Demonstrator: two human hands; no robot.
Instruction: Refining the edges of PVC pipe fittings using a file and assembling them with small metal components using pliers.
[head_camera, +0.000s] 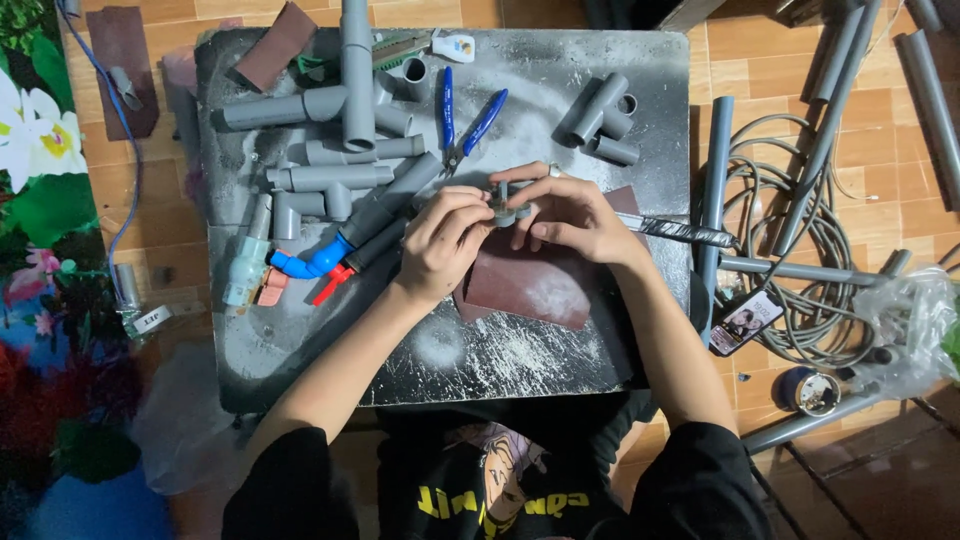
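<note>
Both hands' grip, left hand (440, 235) and right hand (572, 215), closes on what seems a small grey fitting (507, 205).

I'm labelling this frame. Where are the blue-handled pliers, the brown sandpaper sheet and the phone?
blue-handled pliers (470, 128), head view, on one blue handle.
brown sandpaper sheet (530, 285), head view, middle of sheet.
phone (745, 321), head view, middle of screen.

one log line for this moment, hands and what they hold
left hand: gripping small grey pipe fitting | right hand: gripping same fitting | under hands: brown sandpaper sheet | surface: dusty dark board
</note>
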